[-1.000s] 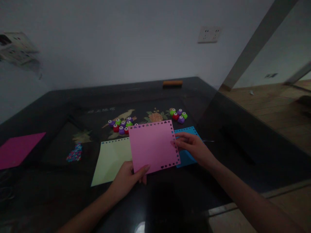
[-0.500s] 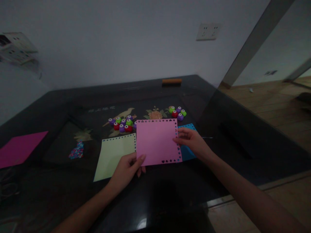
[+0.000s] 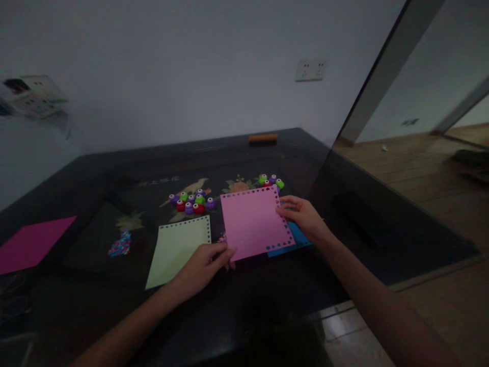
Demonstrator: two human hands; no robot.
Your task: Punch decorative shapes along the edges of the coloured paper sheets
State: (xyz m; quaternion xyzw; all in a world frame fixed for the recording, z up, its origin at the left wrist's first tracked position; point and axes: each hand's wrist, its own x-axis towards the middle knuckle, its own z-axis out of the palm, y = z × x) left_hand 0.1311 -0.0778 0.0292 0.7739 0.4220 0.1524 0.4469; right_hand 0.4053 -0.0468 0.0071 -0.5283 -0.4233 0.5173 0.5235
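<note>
A pink sheet of paper (image 3: 252, 224), with small shapes punched along its top, right and part of its bottom edge, is held up above the dark table. My left hand (image 3: 210, 260) pinches its lower left corner between thumb and fingers. At its right edge, my right hand (image 3: 301, 214) grips it the same way. Behind the pink paper lies a blue paper (image 3: 301, 237), mostly covered, with punched holes too. To the left a pale green paper (image 3: 179, 247) rests on the table, punched along its top and right edges.
Several one-eyed toy figures (image 3: 191, 203) stand behind the papers, with another group (image 3: 269, 179) farther right. Colourful confetti (image 3: 120, 243) lies on the left, near a magenta sheet (image 3: 34, 244). An orange-brown bar (image 3: 263, 138) sits at the back of the black table (image 3: 237, 306).
The pink paper has tilted, its right side lower, and shifted slightly right, so more confetti shows at its left edge. Both hands keep hold of it. The camera view has shifted.
</note>
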